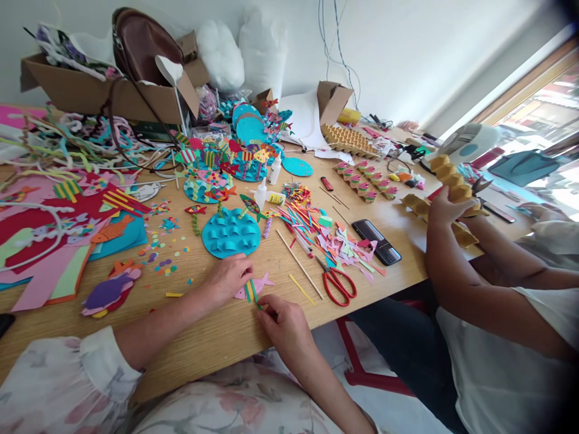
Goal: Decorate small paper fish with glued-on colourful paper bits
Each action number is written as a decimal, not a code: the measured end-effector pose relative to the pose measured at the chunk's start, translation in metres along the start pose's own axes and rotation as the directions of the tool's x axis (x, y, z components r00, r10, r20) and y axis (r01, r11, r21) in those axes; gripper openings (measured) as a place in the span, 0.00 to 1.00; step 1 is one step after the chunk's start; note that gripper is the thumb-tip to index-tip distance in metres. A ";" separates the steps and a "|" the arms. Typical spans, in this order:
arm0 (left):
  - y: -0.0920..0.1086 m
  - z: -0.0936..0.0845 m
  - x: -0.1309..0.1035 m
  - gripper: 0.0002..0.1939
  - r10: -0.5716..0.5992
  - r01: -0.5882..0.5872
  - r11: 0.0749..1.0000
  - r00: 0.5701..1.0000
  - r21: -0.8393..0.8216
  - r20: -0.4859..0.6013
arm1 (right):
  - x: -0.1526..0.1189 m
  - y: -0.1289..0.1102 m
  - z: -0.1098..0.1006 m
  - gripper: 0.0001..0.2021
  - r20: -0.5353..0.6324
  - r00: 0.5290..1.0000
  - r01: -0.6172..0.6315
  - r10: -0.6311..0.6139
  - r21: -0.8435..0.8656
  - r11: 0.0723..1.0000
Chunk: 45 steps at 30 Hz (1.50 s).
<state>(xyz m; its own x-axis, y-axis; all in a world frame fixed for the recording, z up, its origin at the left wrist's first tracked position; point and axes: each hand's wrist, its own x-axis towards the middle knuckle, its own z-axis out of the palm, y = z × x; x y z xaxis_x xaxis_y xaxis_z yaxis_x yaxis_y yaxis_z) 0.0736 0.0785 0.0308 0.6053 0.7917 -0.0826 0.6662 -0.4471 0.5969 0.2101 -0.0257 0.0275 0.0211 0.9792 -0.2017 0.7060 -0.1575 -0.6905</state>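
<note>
A pink paper fish [263, 283] with green and yellow strips across it lies near the table's front edge. My left hand [230, 277] rests at its upper left, fingers closed near the top of the strips; what they grip, if anything, is too small to tell. Below the fish, my right hand [281, 319] pinches the lower end of a green strip [254, 292] between thumb and finger. Just beyond my left hand lies a round blue piece [231, 234] with curled paper loops on it.
Red-handled scissors [339, 286], a wooden stick [299, 263] and paper scraps [348, 244] lie to the right. Glue bottles [261, 194] stand behind the blue piece. At right, another person's hands [446, 208] hold egg-carton pieces [452, 178]. Colored sheets [67, 265] lie left.
</note>
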 end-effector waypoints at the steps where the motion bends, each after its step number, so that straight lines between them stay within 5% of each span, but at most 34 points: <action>1: 0.000 0.000 0.000 0.08 0.000 0.000 1.000 1.000 0.001 0.001 | 0.000 0.000 0.000 0.09 0.000 1.000 0.001 -0.001 -0.001 1.000; 23: -0.002 0.003 0.000 0.08 0.021 -0.021 1.000 1.000 0.017 -0.002 | 0.000 -0.001 -0.001 0.09 0.002 1.000 0.003 -0.003 -0.009 1.000; 45: -0.003 0.009 -0.002 0.08 0.104 -0.102 0.966 0.995 0.237 0.006 | -0.001 -0.003 -0.002 0.08 0.028 1.000 0.000 0.003 -0.077 0.997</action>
<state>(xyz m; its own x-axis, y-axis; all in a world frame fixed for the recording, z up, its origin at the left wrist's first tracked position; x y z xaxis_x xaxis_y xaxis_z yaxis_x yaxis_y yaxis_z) 0.0743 0.0743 0.0220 0.6736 0.7387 -0.0249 0.6852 -0.6115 0.3957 0.2088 -0.0259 0.0313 0.0031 0.9748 -0.2230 0.7581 -0.1477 -0.6352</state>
